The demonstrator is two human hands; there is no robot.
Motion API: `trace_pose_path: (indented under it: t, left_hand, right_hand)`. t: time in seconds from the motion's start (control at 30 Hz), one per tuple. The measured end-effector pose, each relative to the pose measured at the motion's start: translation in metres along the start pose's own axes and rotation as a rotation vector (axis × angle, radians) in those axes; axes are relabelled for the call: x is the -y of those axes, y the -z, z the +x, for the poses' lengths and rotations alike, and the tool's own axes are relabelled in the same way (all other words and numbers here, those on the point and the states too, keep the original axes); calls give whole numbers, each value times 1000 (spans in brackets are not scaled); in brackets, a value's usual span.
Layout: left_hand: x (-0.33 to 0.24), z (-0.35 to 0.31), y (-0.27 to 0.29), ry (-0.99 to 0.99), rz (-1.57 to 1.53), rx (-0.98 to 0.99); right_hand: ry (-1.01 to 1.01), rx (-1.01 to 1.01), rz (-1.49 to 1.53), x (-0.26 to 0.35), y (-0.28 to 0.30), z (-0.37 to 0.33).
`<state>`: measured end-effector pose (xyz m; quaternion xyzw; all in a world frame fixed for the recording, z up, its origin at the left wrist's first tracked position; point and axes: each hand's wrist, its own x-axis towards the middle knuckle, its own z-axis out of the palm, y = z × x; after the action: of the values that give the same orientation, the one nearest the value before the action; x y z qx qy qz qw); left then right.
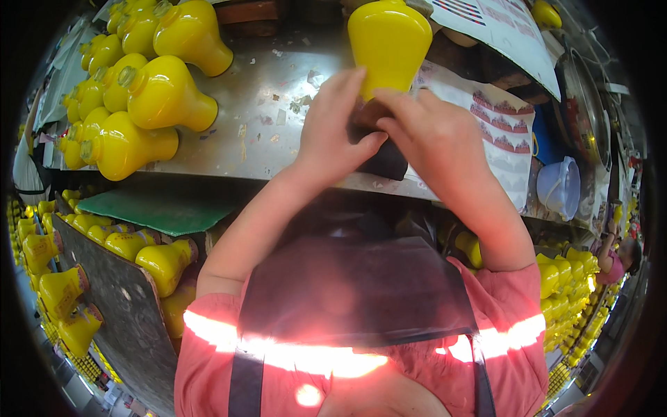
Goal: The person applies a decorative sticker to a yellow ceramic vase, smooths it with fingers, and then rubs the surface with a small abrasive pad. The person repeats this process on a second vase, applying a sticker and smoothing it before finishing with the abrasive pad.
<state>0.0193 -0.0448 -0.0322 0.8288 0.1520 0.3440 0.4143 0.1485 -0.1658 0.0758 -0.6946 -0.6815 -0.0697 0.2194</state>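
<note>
A glossy yellow vase (389, 45) lies at the top middle of the metal table, its narrow end toward me. My left hand (333, 121) curves round the left side of that end, thumb reaching inward below it. From the right, my right hand (438, 128) has its fingers bent and pressed against the same end, with the thumb tucked under. A dark reddish-brown patch shows between the hands at the vase's end, mostly hidden by fingers. Just below the hands is a black block or pad (386, 164) at the table's near edge.
Several plain yellow vases (170, 94) lie on the table (260, 87) at left. Printed sheets (501, 121) with reddish patterned strips lie at right, beside a small pale bucket (558, 187). Lower left, a green board (160, 208) and dark panel (118, 306) adjoin more vases.
</note>
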Motion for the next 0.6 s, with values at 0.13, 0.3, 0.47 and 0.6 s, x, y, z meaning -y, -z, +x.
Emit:
trace_pose_path:
  t: [0.13,0.3,0.47,0.6]
  left_hand:
    - [-12,3,-7,-100,206,-18]
    - [-10,12,-1,-39,238,4]
    - [-7,10,-1,-48,205,13]
    - [-15,12,-3,5,354,25]
  right_hand:
    - [-323,-239,-106,-4,-3,-17]
    - [-652,41,318,-3,-16,-44]
    - [-768,-164,489,-3,-19,-51]
    - [-738,-94,604,5,-29,-54]
